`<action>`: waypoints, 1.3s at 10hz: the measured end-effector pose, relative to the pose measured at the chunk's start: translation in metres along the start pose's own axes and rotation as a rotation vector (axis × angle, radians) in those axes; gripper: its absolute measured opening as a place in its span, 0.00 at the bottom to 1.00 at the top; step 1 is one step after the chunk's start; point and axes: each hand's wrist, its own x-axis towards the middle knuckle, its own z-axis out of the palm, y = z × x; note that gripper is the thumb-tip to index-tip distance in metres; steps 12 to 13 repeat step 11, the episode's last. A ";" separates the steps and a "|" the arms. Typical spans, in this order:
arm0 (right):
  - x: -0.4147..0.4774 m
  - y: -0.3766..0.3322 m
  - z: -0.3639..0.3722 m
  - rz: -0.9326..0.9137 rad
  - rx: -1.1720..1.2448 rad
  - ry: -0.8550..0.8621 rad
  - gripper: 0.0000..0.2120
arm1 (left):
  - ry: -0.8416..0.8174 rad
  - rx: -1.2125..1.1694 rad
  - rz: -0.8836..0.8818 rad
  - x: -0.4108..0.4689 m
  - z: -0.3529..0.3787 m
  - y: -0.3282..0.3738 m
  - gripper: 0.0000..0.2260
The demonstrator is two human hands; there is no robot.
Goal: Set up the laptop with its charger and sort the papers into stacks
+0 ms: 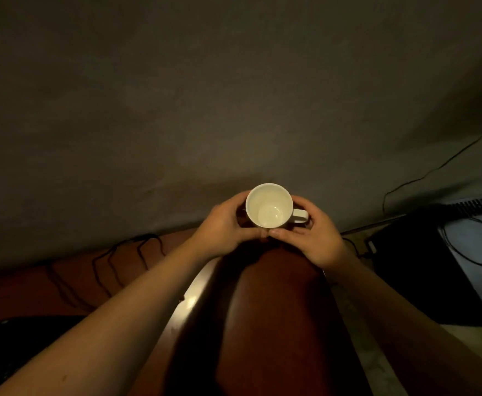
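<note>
A white mug (268, 205) with its handle pointing right sits upright at the far end of a dark brown wooden surface (277, 324), close to the grey wall. It looks empty inside. My left hand (224, 224) wraps its left side and my right hand (309, 232) wraps its right side below the handle; the thumbs meet in front of it. No laptop, charger or papers can be made out clearly in this dim view.
Black cables (114, 258) trail over a reddish surface at the left. A dark box-like device (422, 267) with wires stands on the floor at the right, with a thin cable (434, 170) running up the wall. A dark object (2, 352) fills the lower-left corner.
</note>
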 end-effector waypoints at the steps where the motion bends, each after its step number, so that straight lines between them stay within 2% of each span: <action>1: 0.009 0.021 -0.012 0.037 -0.008 0.013 0.39 | -0.044 0.032 -0.019 0.016 0.019 -0.014 0.37; 2: 0.017 0.034 -0.021 0.072 -0.028 0.019 0.40 | -0.062 0.059 -0.048 0.029 0.033 -0.024 0.38; 4: 0.034 0.054 -0.027 0.079 -0.093 0.032 0.30 | -0.084 0.084 -0.083 0.046 0.047 -0.036 0.37; 7: 0.046 0.058 -0.033 0.092 -0.198 0.022 0.29 | -0.119 0.044 -0.149 0.057 0.055 -0.047 0.37; 8: 0.045 0.055 -0.036 0.090 -0.251 0.006 0.31 | -0.140 0.034 -0.159 0.058 0.054 -0.046 0.37; 9: 0.042 0.046 -0.038 0.043 -0.340 -0.020 0.37 | -0.158 0.090 -0.176 0.053 0.053 -0.035 0.40; 10: 0.037 0.031 -0.038 -0.021 -0.475 -0.037 0.41 | -0.134 0.200 -0.185 0.048 0.047 -0.028 0.45; 11: 0.030 0.016 -0.036 -0.050 -0.627 -0.007 0.45 | -0.118 0.273 -0.214 0.035 0.036 -0.014 0.47; 13: 0.030 0.016 -0.036 -0.050 -0.627 -0.007 0.45 | -0.118 0.273 -0.214 0.035 0.036 -0.014 0.47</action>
